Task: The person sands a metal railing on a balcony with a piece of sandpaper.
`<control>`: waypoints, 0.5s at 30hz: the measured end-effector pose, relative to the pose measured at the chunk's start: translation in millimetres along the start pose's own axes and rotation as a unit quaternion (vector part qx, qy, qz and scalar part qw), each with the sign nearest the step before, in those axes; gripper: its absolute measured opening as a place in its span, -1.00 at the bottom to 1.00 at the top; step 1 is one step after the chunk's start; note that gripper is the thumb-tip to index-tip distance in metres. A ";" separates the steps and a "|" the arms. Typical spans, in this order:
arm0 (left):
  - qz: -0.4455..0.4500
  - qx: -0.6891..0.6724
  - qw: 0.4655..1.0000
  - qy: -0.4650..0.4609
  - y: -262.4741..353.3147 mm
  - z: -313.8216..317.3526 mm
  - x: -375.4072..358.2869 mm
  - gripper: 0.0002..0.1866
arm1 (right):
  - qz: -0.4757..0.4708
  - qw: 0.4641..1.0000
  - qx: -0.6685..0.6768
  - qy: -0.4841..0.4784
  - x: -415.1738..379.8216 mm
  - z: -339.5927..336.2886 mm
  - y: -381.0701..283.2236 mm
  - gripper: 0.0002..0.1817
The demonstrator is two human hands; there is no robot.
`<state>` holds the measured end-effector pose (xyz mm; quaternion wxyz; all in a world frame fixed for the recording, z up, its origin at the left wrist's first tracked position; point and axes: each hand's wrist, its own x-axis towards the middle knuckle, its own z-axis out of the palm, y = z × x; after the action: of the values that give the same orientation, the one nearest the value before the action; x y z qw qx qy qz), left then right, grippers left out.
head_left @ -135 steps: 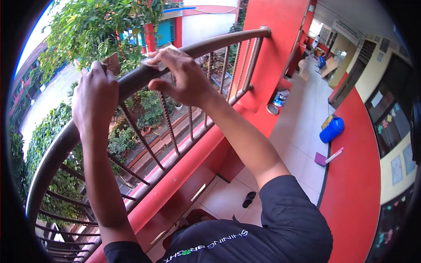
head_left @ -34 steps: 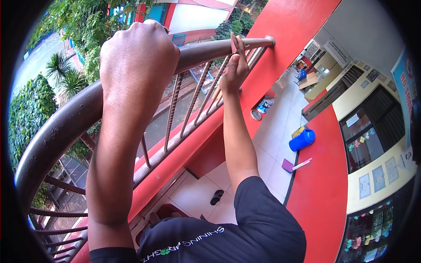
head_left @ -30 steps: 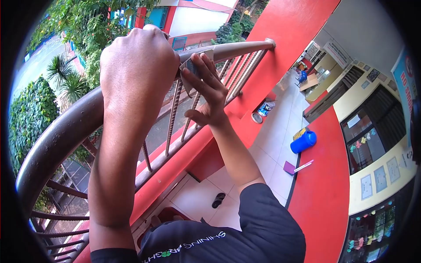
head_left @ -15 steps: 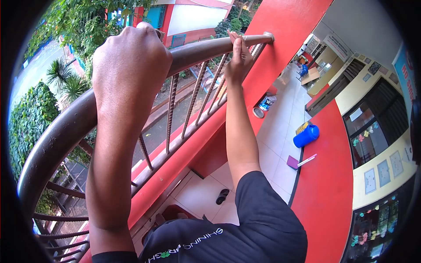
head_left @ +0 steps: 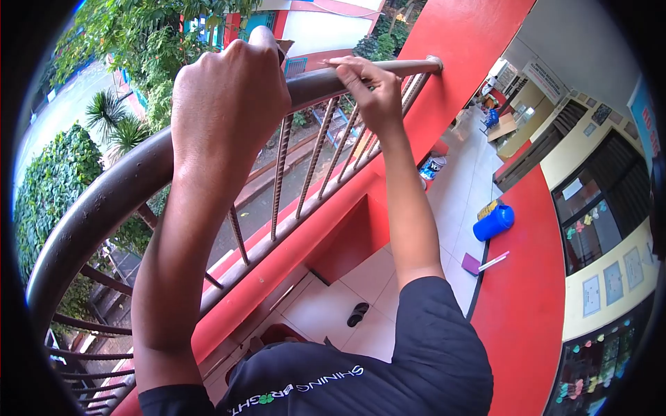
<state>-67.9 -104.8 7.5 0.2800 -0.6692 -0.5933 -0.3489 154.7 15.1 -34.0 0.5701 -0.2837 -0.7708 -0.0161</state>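
Note:
My left hand (head_left: 229, 104) is clenched over the top of the curved brown metal handrail (head_left: 104, 208); a small brown corner sticks out behind its knuckles. Further along the same rail, my right hand (head_left: 371, 90) presses down with pinched fingers, and a thin pale edge of a small grey sheet (head_left: 338, 63) shows at its fingertips. Most of the sheet is hidden under the fingers. Ribbed rusty balusters (head_left: 279, 180) run down from the rail to a red ledge (head_left: 291, 249).
The rail ends at a red pillar (head_left: 458, 41). Below on the tiled floor are a paint can (head_left: 433, 167) and a black slipper (head_left: 357, 314). A red curved wall top (head_left: 527, 312) holds a blue jug (head_left: 494, 222) and a purple notebook (head_left: 473, 264). Beyond the rail is a drop to greenery.
My right hand has slid back and forth along the rail with the grey sheet and now sits a little nearer my left hand. My left hand keeps its grip.

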 end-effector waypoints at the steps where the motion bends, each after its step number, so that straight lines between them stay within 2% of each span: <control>1: 0.003 -0.004 1.000 0.008 2.8 -6.1 -3.6 -0.83 | 0.132 0.990 -0.050 0.019 6.7 -13.3 6.8 -0.57; 2: 0.009 0.000 1.000 0.009 2.9 -8.8 -6.4 -0.83 | 0.182 0.982 -0.048 0.029 11.7 -23.5 36.2 -0.58; 4: -0.012 -0.011 1.000 0.020 -2.2 -7.6 -14.7 -0.85 | 0.185 0.978 -0.088 0.039 16.8 -23.1 50.1 -0.60; 6: -0.023 0.020 0.999 0.039 -7.8 -4.6 -15.9 -0.84 | 0.095 0.993 -0.065 -0.027 7.5 2.8 -12.9 -0.60; 8: -0.068 0.018 0.997 -0.035 -9.0 -4.4 -12.4 -0.80 | -0.063 0.997 -0.009 -0.041 -6.8 24.5 -54.0 -0.63; 10: -0.076 0.016 0.996 -0.050 -5.4 -5.8 -13.4 -0.76 | -0.014 0.996 0.056 -0.066 -0.9 15.3 -46.1 -0.62; 12: -0.097 0.025 0.994 -0.042 -3.6 -4.2 -13.8 -0.77 | 0.088 0.994 -0.057 -0.012 11.1 -0.1 5.3 -0.59; 14: -0.102 0.032 0.993 -0.044 -2.0 -5.8 -15.5 -0.76 | 0.132 0.986 -0.081 0.061 12.3 -5.4 45.7 -0.56; 15: -0.100 0.033 0.993 -0.045 -1.9 -6.5 -16.0 -0.76 | 0.177 0.971 -0.158 0.010 15.1 -4.0 17.0 -0.52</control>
<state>-71.5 -119.3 -1.5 0.2394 -0.6119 -0.6802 -0.3249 163.1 34.4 -24.2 0.5194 -0.5017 -0.6906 -0.0390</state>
